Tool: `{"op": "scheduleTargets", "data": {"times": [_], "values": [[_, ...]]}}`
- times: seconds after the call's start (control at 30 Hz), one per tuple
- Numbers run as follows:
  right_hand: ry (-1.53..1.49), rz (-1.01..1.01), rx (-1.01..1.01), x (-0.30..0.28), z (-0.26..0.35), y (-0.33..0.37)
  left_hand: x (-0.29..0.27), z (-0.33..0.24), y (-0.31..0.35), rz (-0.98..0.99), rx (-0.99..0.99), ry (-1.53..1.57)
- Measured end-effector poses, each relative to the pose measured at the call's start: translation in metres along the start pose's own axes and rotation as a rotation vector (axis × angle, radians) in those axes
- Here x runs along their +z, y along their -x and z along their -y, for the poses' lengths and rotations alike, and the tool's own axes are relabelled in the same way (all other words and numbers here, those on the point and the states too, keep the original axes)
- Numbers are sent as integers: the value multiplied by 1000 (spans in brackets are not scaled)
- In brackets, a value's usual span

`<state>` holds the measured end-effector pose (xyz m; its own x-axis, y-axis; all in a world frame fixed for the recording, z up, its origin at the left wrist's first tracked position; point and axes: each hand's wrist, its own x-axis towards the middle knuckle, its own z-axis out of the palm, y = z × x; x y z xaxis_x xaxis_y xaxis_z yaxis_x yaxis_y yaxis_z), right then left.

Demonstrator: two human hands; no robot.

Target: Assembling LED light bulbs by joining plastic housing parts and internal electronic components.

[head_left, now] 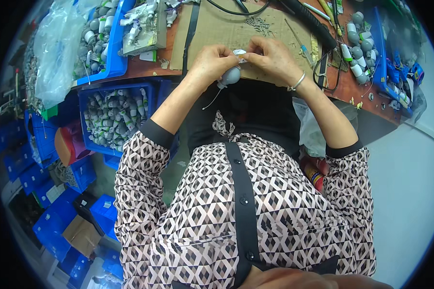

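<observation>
Over the near edge of the bench, my left hand (212, 65) is closed on a small grey ball-shaped part (232, 75). A thin white cord (211, 98) hangs from the part toward my lap. My right hand (276, 59), with a bracelet at the wrist, comes in from the other side. Its thumb and forefinger pinch a small white piece (239, 52) at the top of the part, and the fingertips of both hands nearly meet there. Fingers hide the joint between piece and ball. Beyond my hands lies a cardboard sheet (226, 26) with a pile of small metal pieces (259, 25).
A thin screwdriver (301, 46) and a thick black tool (313, 24) with a cable lie right of the cardboard. Grey-and-white parts (359, 48) sit at the right. A blue bin (116, 53) and a metal block (144, 36) stand left; another filled blue crate (83, 103) is below.
</observation>
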<state>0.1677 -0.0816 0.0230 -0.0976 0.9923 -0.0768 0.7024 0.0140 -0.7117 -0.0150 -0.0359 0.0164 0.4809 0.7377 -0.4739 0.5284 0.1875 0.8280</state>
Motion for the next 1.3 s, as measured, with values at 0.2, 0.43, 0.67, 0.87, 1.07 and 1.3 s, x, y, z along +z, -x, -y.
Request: {"op": "scheduleTargets", "data": {"times": [0.2,0.43,0.67,0.87,1.07,1.3], "values": [[22,40,-22,3,-3,-9,0,10,-3,22,11,76],[54,176,-23,-3,-8,-24,1,7,-4,15,8,37],[135,294,-25,-8,-5,-35,1,10,-3,7,20,78],[-44,175,-172,1,-5,-22,14,30,6,-178,206,283],[-375,-54,-119,21,21,30,28,27,50,-138,317,412],[-502,6,-152,36,27,48,29,35,62,-172,289,632]]}}
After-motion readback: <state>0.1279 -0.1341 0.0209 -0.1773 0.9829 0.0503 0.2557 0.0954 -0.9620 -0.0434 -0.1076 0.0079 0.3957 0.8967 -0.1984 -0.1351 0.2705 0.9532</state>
